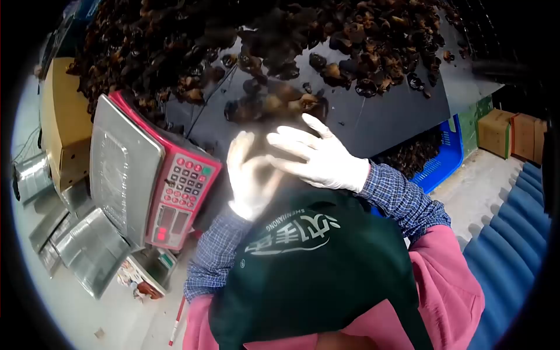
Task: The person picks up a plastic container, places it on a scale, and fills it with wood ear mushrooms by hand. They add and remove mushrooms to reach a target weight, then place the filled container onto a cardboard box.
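Both my hands wear white gloves and are held close together over the near edge of a dark tabletop [373, 119]. My left hand [251, 175] points its fingers up, thumb apart, slightly blurred, with nothing visible in it. My right hand [321, 156] has its fingers stretched out and spread, the tips close to my left hand. Just beyond the fingers lies a small blurred group of dark brown wood ear mushrooms [277, 105]. A large heap of the same wood ear mushrooms [361, 44] covers the far part of the tabletop.
A red digital scale [184, 186] with a metal pan stands at the left, beside a cardboard box [67, 116] and silvery packets [93, 251]. Right of me, a blue basket [455, 146] holds more mushrooms under the table edge. Brown boxes [496, 133] and blue corrugated sheeting [513, 233] lie farther right.
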Demonstrator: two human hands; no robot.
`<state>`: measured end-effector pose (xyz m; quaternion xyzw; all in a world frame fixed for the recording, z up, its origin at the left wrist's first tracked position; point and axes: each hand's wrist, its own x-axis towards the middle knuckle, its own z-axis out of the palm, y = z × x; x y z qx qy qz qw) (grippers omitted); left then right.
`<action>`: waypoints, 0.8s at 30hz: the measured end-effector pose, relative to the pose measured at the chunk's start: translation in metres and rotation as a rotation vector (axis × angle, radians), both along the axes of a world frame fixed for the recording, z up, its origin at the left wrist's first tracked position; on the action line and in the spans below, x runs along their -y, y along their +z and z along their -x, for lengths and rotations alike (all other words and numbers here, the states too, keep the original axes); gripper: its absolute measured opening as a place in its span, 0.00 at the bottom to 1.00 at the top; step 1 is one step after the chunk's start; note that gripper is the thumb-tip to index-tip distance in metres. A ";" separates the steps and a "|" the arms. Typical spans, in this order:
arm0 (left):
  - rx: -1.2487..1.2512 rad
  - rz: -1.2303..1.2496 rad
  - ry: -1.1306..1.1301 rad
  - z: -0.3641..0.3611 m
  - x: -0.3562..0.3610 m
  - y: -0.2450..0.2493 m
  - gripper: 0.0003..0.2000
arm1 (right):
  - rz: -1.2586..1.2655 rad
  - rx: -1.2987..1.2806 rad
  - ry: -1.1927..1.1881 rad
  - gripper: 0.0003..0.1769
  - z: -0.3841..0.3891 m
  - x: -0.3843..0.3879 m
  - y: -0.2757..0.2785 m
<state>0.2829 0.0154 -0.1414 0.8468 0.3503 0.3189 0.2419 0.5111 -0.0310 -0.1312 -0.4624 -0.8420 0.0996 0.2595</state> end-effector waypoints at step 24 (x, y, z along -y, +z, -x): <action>-0.130 0.178 0.121 -0.007 -0.009 0.003 0.70 | -0.153 -0.583 -0.792 0.23 -0.053 0.003 0.001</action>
